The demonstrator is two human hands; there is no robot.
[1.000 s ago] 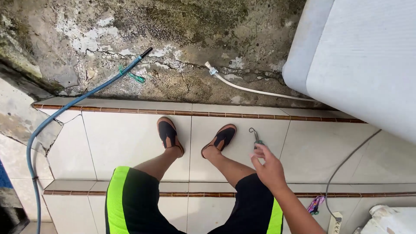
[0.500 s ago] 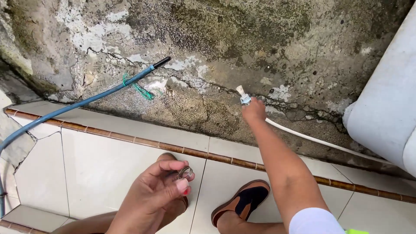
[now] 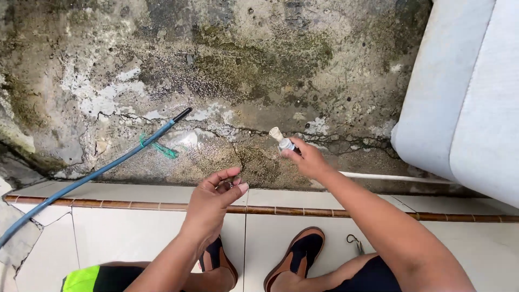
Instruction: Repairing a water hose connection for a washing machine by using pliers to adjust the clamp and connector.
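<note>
My right hand (image 3: 306, 158) grips the end of a white hose (image 3: 397, 177) and lifts its pale fitting (image 3: 280, 137) off the cracked concrete ground. The hose trails right toward a white appliance. My left hand (image 3: 212, 201) hovers in front of me over the tile edge, fingers curled around a small metal ring (image 3: 232, 183) pinched near the thumb. A blue hose (image 3: 92, 176) with a black tip lies on the concrete to the left, apart from both hands.
A white appliance (image 3: 465, 97) fills the right side. A green tie (image 3: 158, 147) lies by the blue hose. My sandalled feet (image 3: 294, 258) rest on white tiles with a brown border strip (image 3: 130, 204). A small metal tool (image 3: 356, 243) lies on the tile by my right foot.
My right hand reached out, took the white hose end and lifted it toward me. My left hand rose into view holding the small metal piece. The metal tool now lies on the tile.
</note>
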